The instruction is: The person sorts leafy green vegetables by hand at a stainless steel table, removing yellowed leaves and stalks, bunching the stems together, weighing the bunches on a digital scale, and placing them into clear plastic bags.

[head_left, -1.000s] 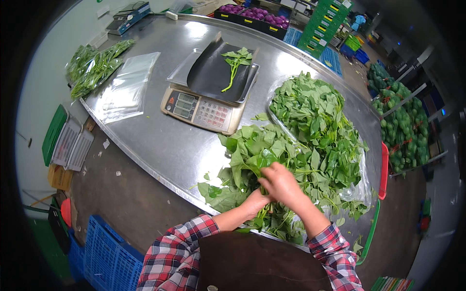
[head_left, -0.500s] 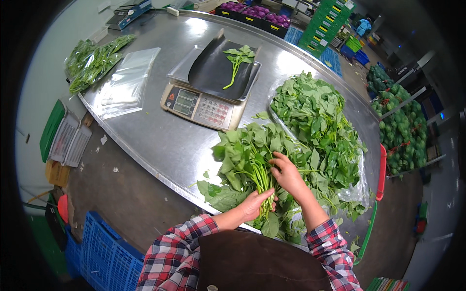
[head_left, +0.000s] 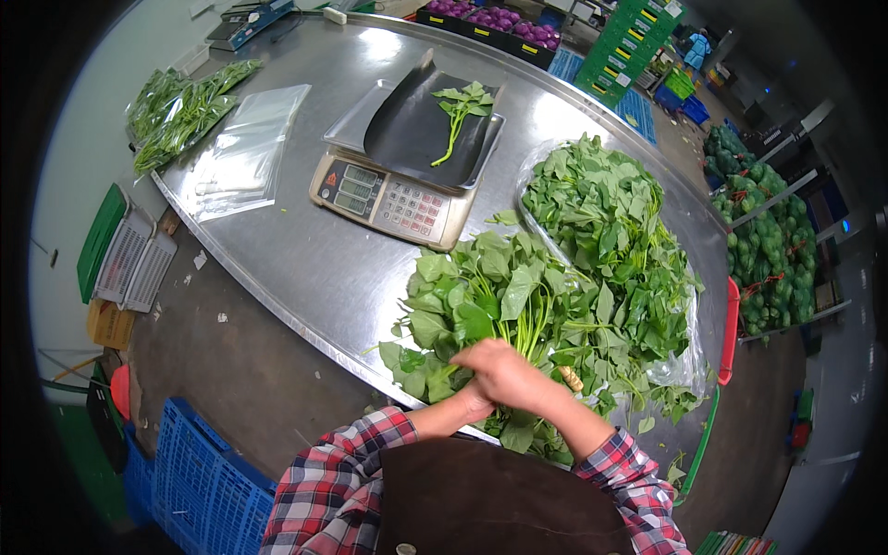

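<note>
My left hand [head_left: 474,401], mostly hidden beneath my right, grips a bunch of leafy green stems [head_left: 518,298] at the table's near edge. Over it crosses my right hand [head_left: 504,373], fingers curled in on greens at the bunch's left side. A larger pile of greens [head_left: 601,203] lies on clear plastic at the right. Behind the bunch is a weighing scale [head_left: 387,204] whose black curved tray [head_left: 398,123] carries one leafy sprig [head_left: 458,114]. A small tan item [head_left: 570,378], too small to name, shows right of my hands.
The steel table [head_left: 277,268] also bears bagged greens [head_left: 180,116], flat plastic bags [head_left: 245,153] and a second scale [head_left: 236,30]. Around it are purple produce crates [head_left: 490,26], stacked green crates [head_left: 624,51], netted green produce [head_left: 768,259], blue crates [head_left: 199,476] and a distant person in blue [head_left: 698,51].
My right hand has moved left and down across my left hand, its spread fingers now curled. The bunch's leaves have shifted and cover more of the near table.
</note>
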Demonstrator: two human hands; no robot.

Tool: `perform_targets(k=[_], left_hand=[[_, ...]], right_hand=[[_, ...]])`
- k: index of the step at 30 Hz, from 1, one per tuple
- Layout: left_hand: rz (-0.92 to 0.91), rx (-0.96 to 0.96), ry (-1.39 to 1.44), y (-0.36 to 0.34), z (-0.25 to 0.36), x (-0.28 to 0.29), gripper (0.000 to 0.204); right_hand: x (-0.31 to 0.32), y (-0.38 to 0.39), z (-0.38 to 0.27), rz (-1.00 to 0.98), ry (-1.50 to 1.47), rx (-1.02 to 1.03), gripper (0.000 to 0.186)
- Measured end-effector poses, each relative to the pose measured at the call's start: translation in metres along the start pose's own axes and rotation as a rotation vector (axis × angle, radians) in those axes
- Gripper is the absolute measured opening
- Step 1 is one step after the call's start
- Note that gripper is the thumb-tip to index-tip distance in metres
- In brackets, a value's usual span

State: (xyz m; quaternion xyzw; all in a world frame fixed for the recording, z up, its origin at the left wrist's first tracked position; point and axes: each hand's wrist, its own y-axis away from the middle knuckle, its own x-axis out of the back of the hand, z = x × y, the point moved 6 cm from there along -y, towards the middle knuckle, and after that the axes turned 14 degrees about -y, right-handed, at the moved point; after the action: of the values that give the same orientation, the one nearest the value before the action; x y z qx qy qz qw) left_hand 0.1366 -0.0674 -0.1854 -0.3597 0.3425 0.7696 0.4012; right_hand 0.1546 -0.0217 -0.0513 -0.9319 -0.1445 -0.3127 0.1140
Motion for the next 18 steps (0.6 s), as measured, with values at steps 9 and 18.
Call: perform_targets(k=[9,18], left_hand=[[0.085,0.147,-0.18,-0.002,0.003,-0.011,0.025],[0.071,0.009,-0.553,-0.008,0.013,-0.019,0.028]], right_hand=[[0.04,0.01,0.063,0.17,0.116,-0.228,0.022],[0.024,-0.004,0.028,0.232,0.39,-0.165,0.012]])
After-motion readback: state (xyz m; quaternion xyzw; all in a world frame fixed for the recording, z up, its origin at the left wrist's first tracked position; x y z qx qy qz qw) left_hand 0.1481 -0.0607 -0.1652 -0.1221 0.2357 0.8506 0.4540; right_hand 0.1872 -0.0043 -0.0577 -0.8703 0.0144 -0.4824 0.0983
